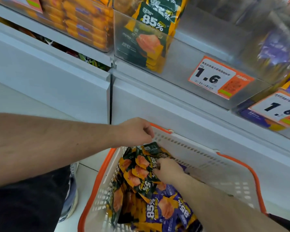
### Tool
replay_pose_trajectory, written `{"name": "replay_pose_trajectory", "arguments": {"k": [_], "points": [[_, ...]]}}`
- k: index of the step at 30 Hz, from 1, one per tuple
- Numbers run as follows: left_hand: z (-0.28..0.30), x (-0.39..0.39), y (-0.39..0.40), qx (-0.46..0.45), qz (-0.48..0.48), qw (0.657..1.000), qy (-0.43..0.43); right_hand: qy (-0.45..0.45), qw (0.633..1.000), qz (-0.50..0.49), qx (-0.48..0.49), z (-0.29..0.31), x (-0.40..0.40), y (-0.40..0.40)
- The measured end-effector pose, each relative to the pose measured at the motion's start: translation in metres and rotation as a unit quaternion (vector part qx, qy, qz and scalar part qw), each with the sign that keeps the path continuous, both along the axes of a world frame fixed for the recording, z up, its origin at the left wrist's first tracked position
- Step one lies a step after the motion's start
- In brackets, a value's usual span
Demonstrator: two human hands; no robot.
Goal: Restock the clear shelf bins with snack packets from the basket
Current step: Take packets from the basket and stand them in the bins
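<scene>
Right hand pinches light, crinkly packets by their edges at bottom centre; left hand grips the basket rim.

Glossy foil-look snack packets heaped in a perforated white plastic basket with smooth orange rim. Clear, shiny plastic shelf bin above. Matt painted grey shelf front. Paper price tag, smooth finish.

I see an orange price tag marked 1.6. A second price tag sits to its lower right. A grey shoe stands far below-left of it, on the white floor.
</scene>
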State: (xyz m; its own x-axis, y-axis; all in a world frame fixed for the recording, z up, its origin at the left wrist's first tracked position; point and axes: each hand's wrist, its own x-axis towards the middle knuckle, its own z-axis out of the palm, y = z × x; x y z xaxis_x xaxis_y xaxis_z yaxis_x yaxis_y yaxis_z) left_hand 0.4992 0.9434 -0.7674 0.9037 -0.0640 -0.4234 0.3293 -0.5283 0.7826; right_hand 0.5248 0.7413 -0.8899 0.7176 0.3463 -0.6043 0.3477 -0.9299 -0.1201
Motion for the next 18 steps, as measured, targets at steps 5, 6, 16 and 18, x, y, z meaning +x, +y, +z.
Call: {"name": "replay_pose_trajectory", "arguments": {"k": [5,6,16,18], "points": [[-0.008,0.003,-0.001,0.003,-0.004,1.0,0.003,-0.09,0.988,0.106,-0.066,-0.022,-0.013,-0.008],[-0.01,0.002,0.0,0.006,-0.005,1.0,0.003,-0.115,0.981,0.139,-0.077,-0.021,-0.013,-0.008],[-0.01,-0.004,0.004,0.081,-0.04,0.995,-0.051,-0.208,0.969,-0.069,0.114,0.035,0.01,-0.013],[-0.007,-0.004,0.004,0.114,-0.058,0.989,-0.08,-0.147,0.965,-0.113,0.185,0.056,0.012,-0.018]]}}
